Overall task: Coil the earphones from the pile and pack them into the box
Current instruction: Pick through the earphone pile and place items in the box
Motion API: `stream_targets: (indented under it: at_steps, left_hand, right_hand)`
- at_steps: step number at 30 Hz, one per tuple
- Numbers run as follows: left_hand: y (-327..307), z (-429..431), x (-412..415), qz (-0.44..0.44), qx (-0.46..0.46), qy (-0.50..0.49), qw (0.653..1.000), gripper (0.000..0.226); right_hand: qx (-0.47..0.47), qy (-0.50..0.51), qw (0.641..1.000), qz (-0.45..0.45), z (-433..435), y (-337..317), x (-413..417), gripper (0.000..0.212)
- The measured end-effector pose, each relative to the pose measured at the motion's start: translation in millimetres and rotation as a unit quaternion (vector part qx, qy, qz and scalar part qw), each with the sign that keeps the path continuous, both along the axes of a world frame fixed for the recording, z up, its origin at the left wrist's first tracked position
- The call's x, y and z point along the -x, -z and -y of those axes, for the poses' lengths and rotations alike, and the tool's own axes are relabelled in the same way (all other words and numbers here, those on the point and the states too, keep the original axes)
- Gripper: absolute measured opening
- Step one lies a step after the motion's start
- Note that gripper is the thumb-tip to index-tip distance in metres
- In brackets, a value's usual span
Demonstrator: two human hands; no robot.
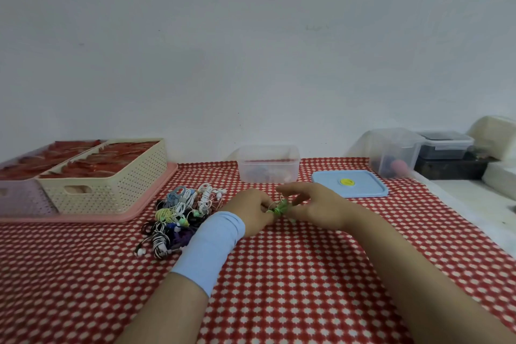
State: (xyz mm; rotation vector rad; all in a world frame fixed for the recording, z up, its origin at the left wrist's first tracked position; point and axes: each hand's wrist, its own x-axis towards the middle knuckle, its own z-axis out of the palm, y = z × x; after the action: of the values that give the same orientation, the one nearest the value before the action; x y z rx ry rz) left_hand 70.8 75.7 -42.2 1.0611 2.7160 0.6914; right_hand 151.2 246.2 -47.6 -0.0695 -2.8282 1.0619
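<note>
**Green coil may spring open before it reaches the box**

The small green earphone cable bundle [277, 208] sits at the centre of the frame, just above the red-and-white patterned tablecloth [307, 274], held between both my hands. I judge the main risk to be slipping loops. The cord looks thin and springy, so if either pinch loosens while I tuck the end, the coil unwinds. A loose tail could also snag the tangled pile of mixed-colour earphones [181, 218] lying left of my wrist. The clear plastic box [268, 163] stands open above centre, with its pale blue square lid [349, 183] flat to its right.

My left hand [251, 209], above a light blue wristband [212, 243], curls its fingers round the bundle's left side. My right hand [312, 207] pinches the right side, with the forefinger reaching over the top. Both forearms angle in from the bottom edge.
</note>
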Motion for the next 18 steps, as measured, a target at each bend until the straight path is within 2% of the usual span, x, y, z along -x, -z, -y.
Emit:
stream_targets:
  at_steps: [3, 5, 7, 13, 18]
  left_hand:
    - [-10, 1, 11, -0.001, -0.044, 0.011, 0.999, 0.025]
    - [-21, 1, 21, -0.002, -0.073, 0.018, 0.997, 0.026]
    - [-33, 1, 29, -0.010, -0.105, 0.010, 0.994, 0.025]
    - [-71, -20, 82, -0.037, -0.167, -0.028, 0.985, 0.020]
    - [-66, -36, 126, -0.050, -0.096, -0.055, 0.993, 0.017]
  right_hand:
    - [-0.014, 0.022, 0.998, -0.054, -1, -2, 13, 0.044]
    - [0.016, 0.032, 0.996, -0.083, -5, -9, 23, 0.026]
    - [0.038, 0.044, 0.994, -0.095, -8, -17, 32, 0.018]
    - [-0.015, 0.085, 0.988, -0.129, -24, -59, 90, 0.022]
    - [-0.094, 0.074, 0.988, -0.097, -31, -59, 137, 0.029]
